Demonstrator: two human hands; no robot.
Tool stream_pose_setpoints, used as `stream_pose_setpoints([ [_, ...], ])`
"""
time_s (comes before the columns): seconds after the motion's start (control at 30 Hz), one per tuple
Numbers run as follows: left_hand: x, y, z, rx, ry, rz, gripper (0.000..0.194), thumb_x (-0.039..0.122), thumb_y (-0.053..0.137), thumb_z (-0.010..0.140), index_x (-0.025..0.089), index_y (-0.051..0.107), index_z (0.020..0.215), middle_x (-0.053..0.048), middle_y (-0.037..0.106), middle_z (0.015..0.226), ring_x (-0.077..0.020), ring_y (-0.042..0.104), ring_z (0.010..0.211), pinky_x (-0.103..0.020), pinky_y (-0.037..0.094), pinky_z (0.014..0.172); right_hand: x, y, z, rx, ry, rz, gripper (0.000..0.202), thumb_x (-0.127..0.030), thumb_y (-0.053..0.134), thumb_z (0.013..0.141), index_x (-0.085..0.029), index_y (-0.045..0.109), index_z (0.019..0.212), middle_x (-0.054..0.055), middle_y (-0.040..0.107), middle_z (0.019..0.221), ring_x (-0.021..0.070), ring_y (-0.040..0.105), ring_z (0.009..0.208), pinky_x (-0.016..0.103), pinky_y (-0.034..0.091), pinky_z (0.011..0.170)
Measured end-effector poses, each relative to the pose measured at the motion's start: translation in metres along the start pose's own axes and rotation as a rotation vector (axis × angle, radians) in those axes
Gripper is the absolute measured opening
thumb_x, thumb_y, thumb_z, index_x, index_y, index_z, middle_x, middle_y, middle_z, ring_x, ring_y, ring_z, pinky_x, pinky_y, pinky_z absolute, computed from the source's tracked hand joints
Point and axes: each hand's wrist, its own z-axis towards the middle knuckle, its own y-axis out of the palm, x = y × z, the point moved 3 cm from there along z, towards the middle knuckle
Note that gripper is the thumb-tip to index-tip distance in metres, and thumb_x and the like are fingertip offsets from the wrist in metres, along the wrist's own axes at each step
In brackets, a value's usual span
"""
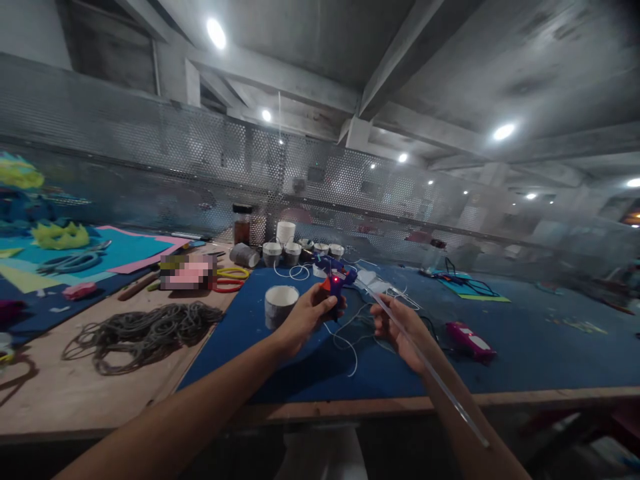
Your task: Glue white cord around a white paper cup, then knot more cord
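Note:
My left hand (316, 311) is closed round the handle of a blue hot glue gun (345, 275) with an orange trigger and a lit red light. A long clear glue stick (440, 381) is pinched in my right hand (403, 328) and slants back over the forearm. Its far end meets the rear of the gun; whether it sits inside I cannot tell. Just left of my left hand, a grey-wrapped paper cup (281, 308) stands upright on the blue mat (235, 363). White cord (350, 347) lies loose beneath both hands.
Several small cups (273, 253) and a dark-lidded jar (243, 227) stand at the back. To the left lie a tangle of grey cord (150, 333), red-and-yellow scissors (231, 279) and coloured sheets (135, 250). A magenta box-shaped item (469, 341) lies right. A perforated screen (320, 180) borders the table.

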Motion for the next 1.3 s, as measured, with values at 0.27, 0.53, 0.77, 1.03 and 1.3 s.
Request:
stream_pose_setpoints([
  [0.27,-0.001,-0.001,0.002,-0.02,0.058,0.027,0.029,0.031,0.075,0.079,0.018,0.061,0.1,-0.006,0.068,0.095,-0.0181,0.065,0.088,-0.034,0.051,0.082,-0.028,0.004,0.008,0.085,-0.157,-0.537,0.032,-0.042,0.075,0.077,-0.016,0.062,0.092,0.003,0.069,0.077,0.0115,0.06,0.057,0.024,0.05,0.056],
  [0.53,-0.001,-0.003,0.003,-0.033,0.087,0.055,0.031,0.032,0.073,0.081,0.016,0.059,0.103,-0.009,0.066,0.099,-0.0199,0.063,0.093,-0.035,0.051,0.082,-0.052,0.025,-0.005,0.144,-0.373,-1.119,0.022,-0.04,0.055,0.091,-0.02,0.063,0.093,0.003,0.07,0.078,0.0159,0.064,0.056,0.03,0.051,0.06],
  [0.77,0.001,-0.001,0.0,-0.053,0.11,0.057,0.028,0.033,0.071,0.082,0.016,0.06,0.102,-0.01,0.066,0.101,-0.0214,0.062,0.096,-0.036,0.051,0.084,-0.056,0.033,-0.006,0.224,-0.604,-1.416,0.013,-0.034,0.058,0.09,-0.022,0.063,0.093,0.004,0.07,0.084,0.0204,0.066,0.074,0.031,0.047,0.07],
  [1.03,-0.003,-0.006,0.004,-0.043,0.104,0.039,0.031,0.035,0.074,0.08,0.017,0.059,0.101,-0.008,0.067,0.097,-0.0198,0.064,0.089,-0.035,0.051,0.08,-0.056,0.035,0.0,0.123,-0.402,-1.275,0.021,-0.036,0.048,0.095,-0.023,0.062,0.088,0.0,0.07,0.075,0.0146,0.062,0.053,0.028,0.047,0.061],
  [1.3,0.0,-0.002,0.001,-0.052,0.087,-0.001,0.03,0.034,0.075,0.078,0.017,0.061,0.099,-0.01,0.067,0.098,-0.0209,0.064,0.09,-0.037,0.051,0.082,-0.059,0.042,-0.006,0.221,-0.602,-1.47,0.015,-0.034,0.053,0.093,-0.022,0.061,0.09,0.002,0.071,0.082,0.0185,0.066,0.07,0.028,0.043,0.064],
])
